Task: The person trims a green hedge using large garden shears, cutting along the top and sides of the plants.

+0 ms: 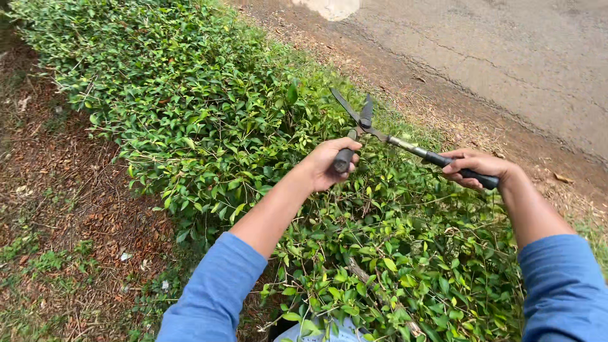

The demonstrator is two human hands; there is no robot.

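Note:
A pair of hedge shears (362, 121) with dark blades and black-gripped metal handles hovers over a low green hedge (209, 107). My left hand (329, 163) is closed around the left handle's black grip. The right handle's grip sits in my right hand (475, 168), fingers wrapped over it. The blades stand spread apart just above the hedge top, pointing away from me. Both my arms wear blue sleeves.
The hedge runs from the upper left down to the bottom middle. Bare ground with dry brown leaves (69, 202) lies to its left. On the right, a strip of leaf litter borders a paved road (506, 50).

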